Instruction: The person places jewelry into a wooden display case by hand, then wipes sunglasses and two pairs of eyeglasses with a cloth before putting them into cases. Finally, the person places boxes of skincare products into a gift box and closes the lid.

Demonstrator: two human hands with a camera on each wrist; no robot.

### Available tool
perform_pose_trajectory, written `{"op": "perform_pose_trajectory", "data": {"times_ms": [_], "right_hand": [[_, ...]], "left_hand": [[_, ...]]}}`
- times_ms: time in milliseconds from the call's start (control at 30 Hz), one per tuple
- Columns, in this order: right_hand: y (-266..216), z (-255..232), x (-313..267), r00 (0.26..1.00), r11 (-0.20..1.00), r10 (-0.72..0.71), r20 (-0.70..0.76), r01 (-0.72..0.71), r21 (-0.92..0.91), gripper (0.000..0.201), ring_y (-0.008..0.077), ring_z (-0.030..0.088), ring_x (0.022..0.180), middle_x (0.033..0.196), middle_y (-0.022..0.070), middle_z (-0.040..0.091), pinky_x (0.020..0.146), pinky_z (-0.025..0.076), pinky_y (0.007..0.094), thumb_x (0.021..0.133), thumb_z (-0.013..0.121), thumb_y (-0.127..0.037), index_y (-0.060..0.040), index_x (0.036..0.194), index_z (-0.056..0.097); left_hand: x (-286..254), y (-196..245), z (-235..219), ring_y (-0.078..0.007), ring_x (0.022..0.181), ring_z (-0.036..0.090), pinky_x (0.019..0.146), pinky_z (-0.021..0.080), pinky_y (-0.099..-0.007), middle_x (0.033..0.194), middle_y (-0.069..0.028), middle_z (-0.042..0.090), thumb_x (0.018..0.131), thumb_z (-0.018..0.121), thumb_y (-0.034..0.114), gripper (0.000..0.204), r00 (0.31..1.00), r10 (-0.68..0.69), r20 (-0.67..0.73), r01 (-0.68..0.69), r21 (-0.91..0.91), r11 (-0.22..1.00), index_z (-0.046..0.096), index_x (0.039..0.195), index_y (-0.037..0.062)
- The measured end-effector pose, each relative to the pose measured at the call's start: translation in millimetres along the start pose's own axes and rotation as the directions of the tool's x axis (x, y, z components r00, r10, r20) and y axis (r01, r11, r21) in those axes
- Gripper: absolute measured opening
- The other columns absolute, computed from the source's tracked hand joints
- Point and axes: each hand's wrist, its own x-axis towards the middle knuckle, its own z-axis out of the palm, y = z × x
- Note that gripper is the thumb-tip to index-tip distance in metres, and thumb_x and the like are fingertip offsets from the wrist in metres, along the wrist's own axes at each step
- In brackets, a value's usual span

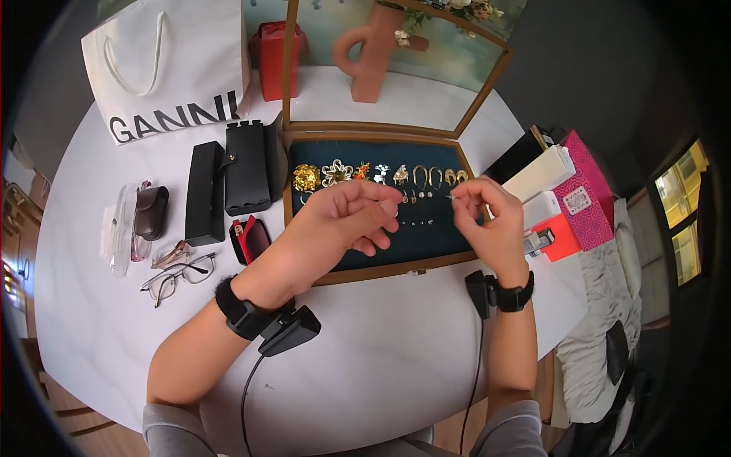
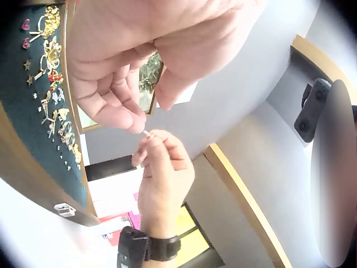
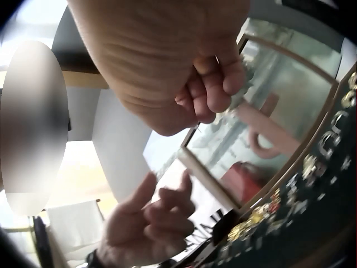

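Note:
My right hand (image 1: 493, 225) pinches a tiny earring (image 1: 450, 197) between thumb and fingertips, its thin pin showing in the left wrist view. Facing it, my left hand (image 1: 339, 221) has loosely bent fingers; in the right wrist view its thumb and forefinger stand apart with nothing between them. Both hands hover over a wooden jewellery case (image 1: 365, 274) with its glass lid (image 1: 480, 80) raised. On the dark lining lie a gold flower-like piece (image 1: 306, 178), hoop earrings (image 1: 435, 177) and rows of small studs (image 1: 416, 223).
Left of the case are black glasses cases (image 1: 204, 194), red sunglasses (image 1: 251, 240) and wire-framed glasses (image 1: 179, 282). A white paper bag (image 1: 167, 68) and a red bag (image 1: 278, 61) stand behind. Boxes, including a pink patterned one (image 1: 582, 190), sit at right.

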Motion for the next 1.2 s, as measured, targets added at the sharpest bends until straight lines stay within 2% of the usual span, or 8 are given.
{"op": "perform_pose_trajectory", "data": {"times_ms": [67,167,700,800,933,1000,1167,1200], "right_hand": [[25,-4,-14,0.942,0.947,0.314,0.119,-0.319,0.025,0.01,0.0062,0.045,0.059,0.073,-0.0003,0.056,0.055,0.038,0.0213,0.082,0.068,0.005,-0.001,0.089,0.065],[36,0,-28,0.871,0.899,0.428,0.243,-0.437,-0.015,0.007,0.0041,0.044,0.06,0.072,-0.0026,0.055,0.054,0.036,0.0217,0.083,0.069,0.003,-0.0009,0.087,0.065],[34,10,-31,0.899,0.939,0.341,0.274,-0.314,-0.14,0.003,0.0183,0.052,0.06,0.074,0.0065,0.056,0.056,0.042,0.0299,0.086,0.068,0.001,-0.0003,0.089,0.066],[37,12,-33,0.927,0.959,0.276,0.254,-0.25,-0.132,0.003,0.0092,0.047,0.061,0.076,0.0026,0.056,0.055,0.038,0.0256,0.088,0.068,0.002,0.0017,0.09,0.067],[36,10,-32,0.909,0.944,0.324,0.263,-0.294,-0.148,0.003,0.0106,0.05,0.062,0.077,0.0041,0.058,0.056,0.04,0.0263,0.088,0.068,0.001,0.002,0.09,0.067],[37,13,-34,0.927,0.952,0.305,0.219,-0.29,-0.1,0.002,0.0234,0.057,0.059,0.073,0.0103,0.058,0.056,0.043,0.0344,0.086,0.068,-0.001,0.0001,0.088,0.068],[44,12,-43,0.947,0.953,0.294,0.13,-0.278,-0.123,0.012,0.02,0.062,0.073,0.085,0.0111,0.066,0.065,0.049,0.031,0.087,0.068,-0.001,0.0007,0.099,0.068],[46,11,-43,0.975,0.977,0.209,0.072,-0.206,-0.049,0.01,0.0171,0.059,0.072,0.086,0.0104,0.065,0.064,0.047,0.0291,0.09,0.065,0.001,0.0015,0.099,0.068]], "left_hand": [[0,3,-1,-0.0064,0.082,0.063,0.076,0.053,-0.0218,0.096,0.0003,0.065,0.103,0.06,0.024,0.03,1.0,0.0,0.008,0.0,-0.004,1.0,0.062,0.125,0.0044],[0,4,-1,-0.0066,0.082,0.063,0.076,0.053,-0.0218,0.096,-0.0002,0.066,0.103,0.059,0.023,0.029,1.0,-0.013,0.016,0.013,-0.006,1.0,0.062,0.125,0.0042],[-1,1,1,-0.0067,0.082,0.063,0.076,0.052,-0.0214,0.096,-0.0011,0.066,0.103,0.059,0.023,0.027,0.996,-0.064,0.064,0.063,0.02,0.998,0.064,0.122,0.0042],[-3,2,2,-0.0068,0.082,0.063,0.076,0.052,-0.0211,0.096,-0.0011,0.066,0.103,0.059,0.023,0.027,0.996,-0.07,0.061,0.069,0.027,0.997,0.063,0.122,0.004],[-9,12,4,-0.0071,0.082,0.063,0.076,0.052,-0.0208,0.096,-0.0012,0.065,0.104,0.058,0.023,0.027,0.996,-0.071,0.05,0.067,0.068,0.995,0.063,0.122,0.0033],[-20,21,4,-0.0072,0.082,0.063,0.077,0.052,-0.0208,0.096,-0.0011,0.065,0.104,0.056,0.022,0.027,0.999,0.016,0.044,-0.02,0.088,0.996,0.063,0.122,0.0026],[-87,28,5,-0.0074,0.081,0.061,0.072,0.048,-0.0207,0.092,-0.0007,0.067,0.1,0.063,0.015,0.019,0.998,0.049,-0.042,-0.032,0.347,0.937,0.065,0.114,0.0021],[-108,25,5,-0.0084,0.081,0.062,0.072,0.049,-0.0223,0.092,-0.0009,0.067,0.098,0.065,0.013,0.016,0.995,0.06,-0.076,-0.009,0.544,0.839,0.066,0.11,0.0019]]}}
